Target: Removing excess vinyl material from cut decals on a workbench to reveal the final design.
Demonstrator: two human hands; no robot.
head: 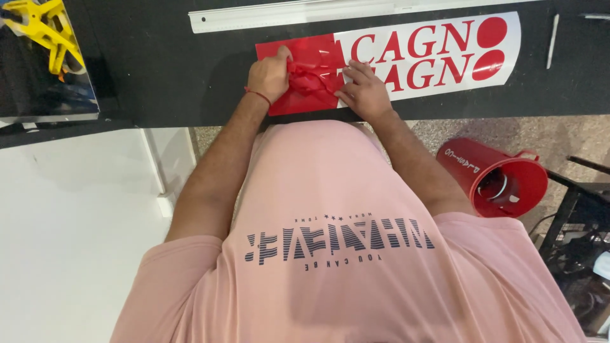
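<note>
A long white vinyl sheet [438, 76] with large red letters and two red dots lies on the black tabletop [165, 76]. Its left end is still covered by red film [279, 54]. My left hand [270, 75], a red thread around its wrist, is closed on a crumpled bunch of peeled red film [309, 81]. Just to the right, my right hand [363, 92] presses flat on the sheet at the edge of the red area, its fingertips touching the bunch.
A long metal ruler [292, 14] lies along the far side of the sheet. A thin white tool [553, 41] rests at the right. A red bucket [502, 178] stands on the floor at the right, beside a black crate [581, 254]. A yellow object [44, 28] sits top left.
</note>
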